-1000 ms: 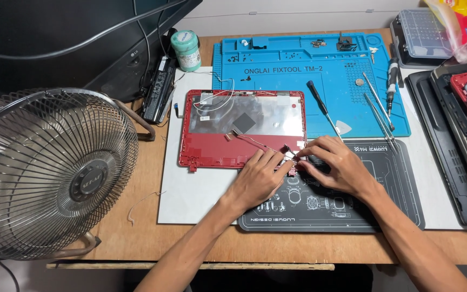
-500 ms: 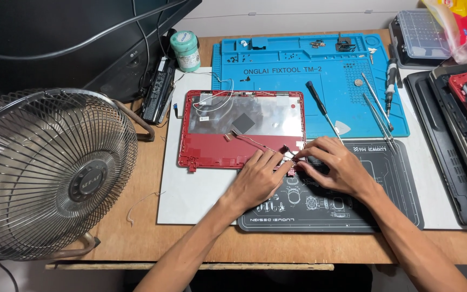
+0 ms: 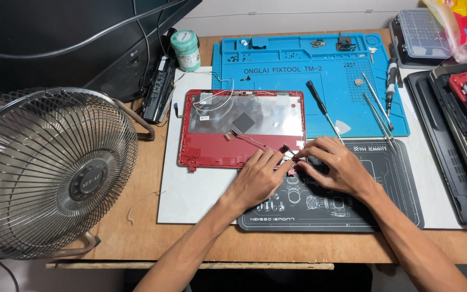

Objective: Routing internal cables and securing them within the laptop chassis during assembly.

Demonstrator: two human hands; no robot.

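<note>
My left hand and right hand at frame centre, fingertips pinching a small dark connector on the red laptop lid's lower-right corner, metal fan at left, I see screwdrivers on the blue mat above

My hands cover the red lid's near right corner, so what my grip pinches there stays hidden. The fan runs past the worktop's left edge.

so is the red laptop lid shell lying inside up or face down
Inside up. The red lid shell lies flat on the white mat, its silver inner lining, thin wires and hinge corner exposed; both hands work at that corner.
</note>
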